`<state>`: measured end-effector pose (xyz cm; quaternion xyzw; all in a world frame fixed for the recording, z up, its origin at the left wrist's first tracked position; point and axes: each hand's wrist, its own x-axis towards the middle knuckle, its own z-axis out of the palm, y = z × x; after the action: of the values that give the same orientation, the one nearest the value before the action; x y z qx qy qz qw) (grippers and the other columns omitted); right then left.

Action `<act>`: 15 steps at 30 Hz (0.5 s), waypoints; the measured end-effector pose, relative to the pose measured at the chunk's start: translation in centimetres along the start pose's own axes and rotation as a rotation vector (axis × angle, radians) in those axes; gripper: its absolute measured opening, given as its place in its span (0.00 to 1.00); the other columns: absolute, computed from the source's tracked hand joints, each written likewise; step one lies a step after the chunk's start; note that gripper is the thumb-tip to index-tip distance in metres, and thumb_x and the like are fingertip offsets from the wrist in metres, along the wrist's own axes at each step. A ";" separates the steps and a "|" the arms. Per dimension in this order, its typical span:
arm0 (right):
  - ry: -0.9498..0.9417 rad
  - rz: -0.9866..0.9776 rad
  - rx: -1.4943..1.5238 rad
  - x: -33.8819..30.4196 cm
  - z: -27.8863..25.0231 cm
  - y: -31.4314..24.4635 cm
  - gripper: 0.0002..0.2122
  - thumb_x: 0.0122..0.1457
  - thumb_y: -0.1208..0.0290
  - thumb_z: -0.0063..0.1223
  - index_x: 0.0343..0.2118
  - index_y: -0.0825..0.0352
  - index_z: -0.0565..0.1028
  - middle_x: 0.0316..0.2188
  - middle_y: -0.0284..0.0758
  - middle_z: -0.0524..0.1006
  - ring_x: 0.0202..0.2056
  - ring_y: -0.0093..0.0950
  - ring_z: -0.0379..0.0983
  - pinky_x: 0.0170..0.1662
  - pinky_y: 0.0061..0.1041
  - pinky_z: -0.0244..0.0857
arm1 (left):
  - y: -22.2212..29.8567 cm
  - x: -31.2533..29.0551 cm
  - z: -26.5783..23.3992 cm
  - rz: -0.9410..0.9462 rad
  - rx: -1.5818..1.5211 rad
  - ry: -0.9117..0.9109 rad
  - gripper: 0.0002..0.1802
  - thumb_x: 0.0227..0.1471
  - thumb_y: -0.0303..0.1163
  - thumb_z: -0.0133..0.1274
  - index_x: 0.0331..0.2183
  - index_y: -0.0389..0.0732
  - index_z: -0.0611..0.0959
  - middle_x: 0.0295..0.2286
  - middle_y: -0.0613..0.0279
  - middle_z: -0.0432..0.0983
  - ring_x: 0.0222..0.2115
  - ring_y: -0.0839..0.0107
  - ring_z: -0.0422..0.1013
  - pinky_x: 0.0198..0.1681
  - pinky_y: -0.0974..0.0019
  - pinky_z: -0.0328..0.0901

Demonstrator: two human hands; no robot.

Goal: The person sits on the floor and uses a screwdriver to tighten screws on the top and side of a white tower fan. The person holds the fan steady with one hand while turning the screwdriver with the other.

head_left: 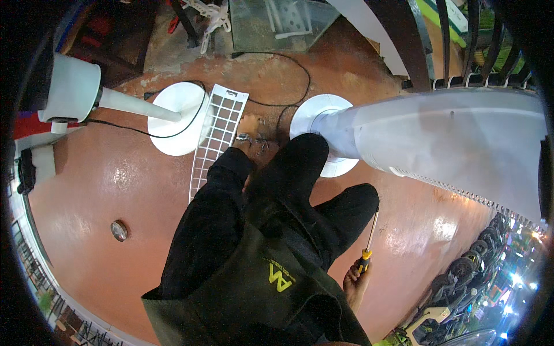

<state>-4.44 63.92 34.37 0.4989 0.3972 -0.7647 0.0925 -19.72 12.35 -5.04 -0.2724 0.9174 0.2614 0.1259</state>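
My right hand (356,284) is closed round the yellow-and-black handle of a screwdriver (369,239), whose thin shaft points away from me past my knee. My left arm, in a dark sleeve, reaches down to the floor. Beyond its cuff my left hand (249,126) is beside a few small dark metal pieces (262,140), too small to name. Its fingers do not show clearly. Just left of that hand lies a white plastic grille (222,118) with square openings. To the right, a large white fan-like appliance (450,132) rises from a round white base (309,112).
A white pedestal appliance (72,86) on a round base (173,118) stands at the left. Black cable (303,69) loops over the reddish floor. A small round metal object (119,230) lies at lower left. A glass sheet (283,26) is at the back; dark wheels (461,268) line the right.
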 end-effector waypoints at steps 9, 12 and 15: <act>-0.146 -0.001 0.013 -0.3 4.0 -0.2 0.15 0.69 0.58 0.50 0.48 0.66 0.71 0.30 0.32 0.75 0.15 0.15 0.59 0.14 0.12 0.56 | 1.4 -3.8 -2.3 0.040 -0.765 0.249 0.12 0.58 0.30 0.59 0.43 0.37 0.84 0.39 0.49 0.83 0.41 0.58 0.80 0.44 0.57 0.75; -0.223 -0.087 -0.082 -1.2 6.0 0.3 0.12 0.67 0.59 0.54 0.44 0.63 0.71 0.32 0.31 0.75 0.19 0.16 0.62 0.19 0.13 0.59 | 4.6 -7.6 -5.4 0.035 -1.315 0.185 0.12 0.61 0.26 0.58 0.45 0.30 0.82 0.37 0.57 0.82 0.38 0.69 0.79 0.44 0.68 0.74; -0.288 -0.267 -0.286 -1.1 7.2 0.6 0.12 0.66 0.60 0.57 0.39 0.62 0.69 0.31 0.29 0.73 0.22 0.16 0.63 0.22 0.15 0.60 | 9.8 -13.7 -14.2 -0.016 -1.751 -0.104 0.13 0.62 0.25 0.55 0.48 0.33 0.80 0.38 0.59 0.81 0.39 0.69 0.78 0.44 0.68 0.74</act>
<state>-8.57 58.23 36.28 0.3095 0.5465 -0.7695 0.1158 -15.25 17.53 15.87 -0.2651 0.3783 0.8828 -0.0849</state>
